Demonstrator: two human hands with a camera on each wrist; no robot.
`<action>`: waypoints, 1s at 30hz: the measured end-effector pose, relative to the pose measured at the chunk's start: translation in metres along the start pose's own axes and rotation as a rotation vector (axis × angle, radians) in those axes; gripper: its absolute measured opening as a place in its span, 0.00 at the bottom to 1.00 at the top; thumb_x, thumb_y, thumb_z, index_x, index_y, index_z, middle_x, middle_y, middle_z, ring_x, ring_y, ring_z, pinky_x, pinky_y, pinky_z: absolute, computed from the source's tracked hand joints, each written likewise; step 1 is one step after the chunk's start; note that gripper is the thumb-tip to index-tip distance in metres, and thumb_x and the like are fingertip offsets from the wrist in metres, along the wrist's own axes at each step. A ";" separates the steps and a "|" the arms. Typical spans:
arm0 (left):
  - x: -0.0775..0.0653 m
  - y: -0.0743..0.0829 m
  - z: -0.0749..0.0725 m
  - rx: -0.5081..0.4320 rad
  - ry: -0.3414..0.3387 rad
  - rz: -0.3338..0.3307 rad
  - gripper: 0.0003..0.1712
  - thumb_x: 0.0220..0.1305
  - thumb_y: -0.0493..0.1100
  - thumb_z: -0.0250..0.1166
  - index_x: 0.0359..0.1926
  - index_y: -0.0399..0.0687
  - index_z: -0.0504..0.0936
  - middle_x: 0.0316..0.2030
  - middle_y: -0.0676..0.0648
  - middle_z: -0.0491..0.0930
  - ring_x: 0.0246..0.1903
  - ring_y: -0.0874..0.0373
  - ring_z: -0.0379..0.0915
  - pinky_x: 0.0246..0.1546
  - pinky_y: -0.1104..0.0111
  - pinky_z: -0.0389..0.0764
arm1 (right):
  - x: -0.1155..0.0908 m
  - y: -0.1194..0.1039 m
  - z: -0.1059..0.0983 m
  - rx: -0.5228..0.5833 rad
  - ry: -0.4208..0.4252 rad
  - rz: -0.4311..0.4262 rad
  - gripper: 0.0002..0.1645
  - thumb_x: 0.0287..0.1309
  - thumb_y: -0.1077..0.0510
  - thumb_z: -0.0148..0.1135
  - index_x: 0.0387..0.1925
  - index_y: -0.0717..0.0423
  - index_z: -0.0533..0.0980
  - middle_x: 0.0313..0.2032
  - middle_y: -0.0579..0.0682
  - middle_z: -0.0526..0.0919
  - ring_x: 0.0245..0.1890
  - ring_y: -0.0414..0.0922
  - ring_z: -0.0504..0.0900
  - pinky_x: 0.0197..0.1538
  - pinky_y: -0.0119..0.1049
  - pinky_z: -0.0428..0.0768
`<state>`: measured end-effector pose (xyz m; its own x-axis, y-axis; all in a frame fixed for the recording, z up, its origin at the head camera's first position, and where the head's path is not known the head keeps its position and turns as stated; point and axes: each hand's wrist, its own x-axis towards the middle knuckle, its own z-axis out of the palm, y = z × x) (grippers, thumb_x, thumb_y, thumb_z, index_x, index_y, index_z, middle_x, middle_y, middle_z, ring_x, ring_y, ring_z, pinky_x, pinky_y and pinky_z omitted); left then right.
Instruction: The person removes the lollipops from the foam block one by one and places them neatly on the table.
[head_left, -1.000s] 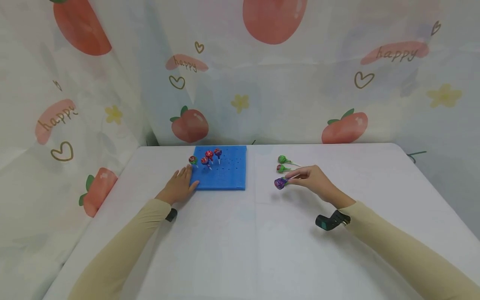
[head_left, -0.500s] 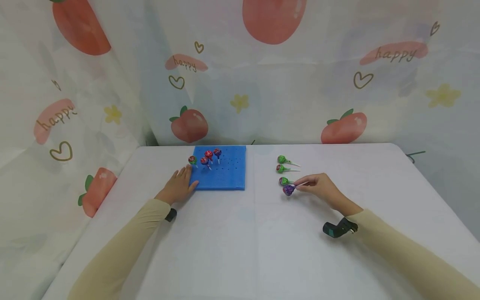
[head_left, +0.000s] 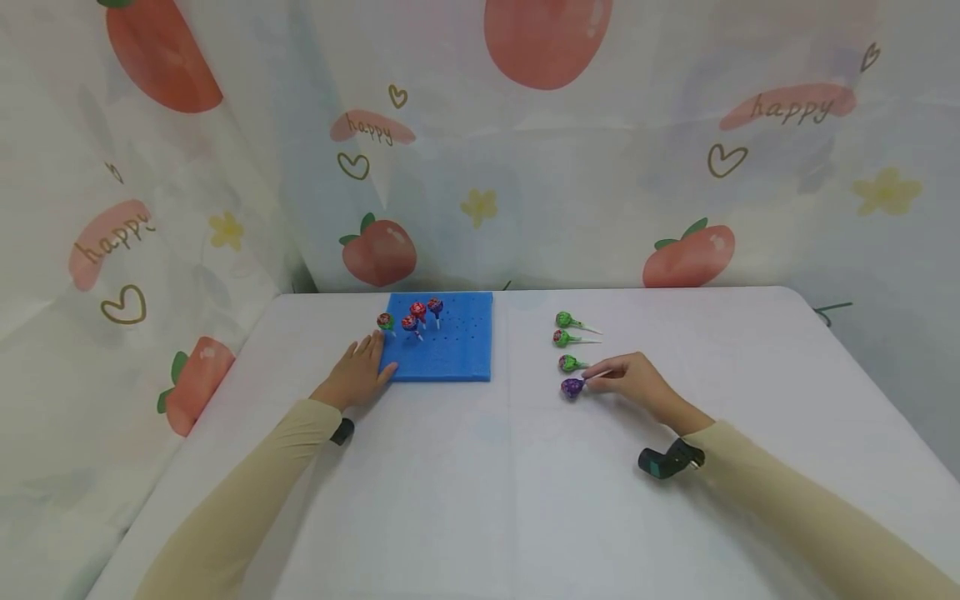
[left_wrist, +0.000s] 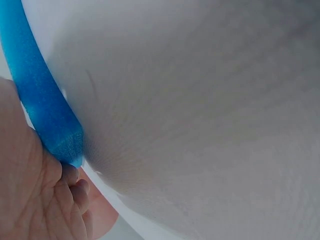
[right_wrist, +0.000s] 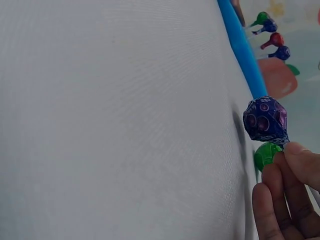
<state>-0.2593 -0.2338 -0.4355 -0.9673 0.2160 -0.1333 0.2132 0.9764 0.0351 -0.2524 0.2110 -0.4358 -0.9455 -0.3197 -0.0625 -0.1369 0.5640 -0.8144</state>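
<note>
A purple-wrapped lollipop (head_left: 572, 388) is pinched by my right hand (head_left: 637, 385) just behind its head, low over the white table. The right wrist view shows the same purple lollipop (right_wrist: 266, 120) between thumb and fingers, its head pointing away from the palm. Just beyond it lies a green lollipop (head_left: 569, 363), stick toward my fingers. My left hand (head_left: 356, 372) rests flat along the left side of a blue board (head_left: 450, 362) dotted with holes, thumb at its front corner. Several lollipops, one of them red (head_left: 417, 310), stand in the board's back left area.
Two more green lollipops, a far one (head_left: 564, 319) and a nearer one (head_left: 562, 337), lie in a column at the back right, sticks pointing right. A printed cloth backdrop (head_left: 555, 192) rises behind the white table (head_left: 442, 500).
My right hand drew the purple lollipop back toward me and down, away from the green ones, uncovering the nearest green lollipop. My left hand has stayed on the board.
</note>
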 end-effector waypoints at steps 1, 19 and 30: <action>0.000 0.000 0.000 0.002 -0.001 0.000 0.42 0.72 0.55 0.43 0.70 0.26 0.44 0.72 0.32 0.46 0.72 0.39 0.43 0.71 0.48 0.47 | 0.000 0.000 0.001 -0.002 0.001 0.001 0.17 0.53 0.56 0.67 0.43 0.62 0.82 0.43 0.60 0.85 0.34 0.30 0.78 0.35 0.26 0.74; 0.002 -0.002 0.004 0.005 0.007 0.006 0.41 0.72 0.55 0.43 0.70 0.26 0.44 0.71 0.31 0.46 0.72 0.39 0.44 0.71 0.48 0.47 | -0.007 0.004 -0.005 -0.044 -0.014 0.028 0.15 0.55 0.56 0.66 0.43 0.59 0.82 0.44 0.58 0.85 0.38 0.35 0.79 0.40 0.28 0.76; 0.002 -0.003 0.004 0.007 0.008 0.007 0.41 0.73 0.55 0.43 0.70 0.26 0.44 0.71 0.31 0.46 0.72 0.39 0.43 0.71 0.48 0.47 | -0.013 0.008 -0.016 -0.092 -0.003 0.038 0.14 0.56 0.55 0.65 0.42 0.58 0.83 0.43 0.57 0.85 0.38 0.41 0.78 0.37 0.29 0.75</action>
<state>-0.2611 -0.2360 -0.4398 -0.9669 0.2226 -0.1249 0.2207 0.9749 0.0287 -0.2459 0.2314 -0.4325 -0.9496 -0.2992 -0.0938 -0.1282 0.6433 -0.7548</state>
